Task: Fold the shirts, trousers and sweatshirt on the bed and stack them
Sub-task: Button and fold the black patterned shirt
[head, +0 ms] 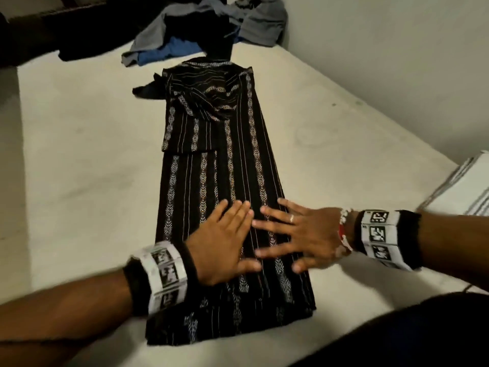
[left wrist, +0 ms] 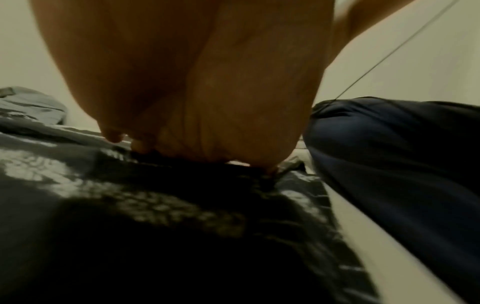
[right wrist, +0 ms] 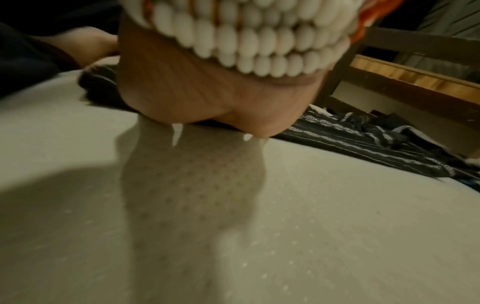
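Observation:
A black hooded sweatshirt (head: 219,165) with pale woven stripes lies folded into a long narrow strip down the middle of the bed, hood at the far end. My left hand (head: 225,242) presses flat on its near part, fingers straight and together. Beside it my right hand (head: 296,234) lies flat with fingers spread on the same cloth. The left wrist view shows the palm (left wrist: 197,82) low over the striped fabric (left wrist: 130,205). In the right wrist view the heel of the hand (right wrist: 221,102) touches the mattress at the edge of the sweatshirt (right wrist: 363,139).
A heap of grey, blue and black clothes (head: 211,30) sits at the far end of the pale mattress (head: 79,154). A striped white stack (head: 465,186) lies at the right edge. A wall runs along the right. My dark-clad leg (head: 397,335) is at the bottom right.

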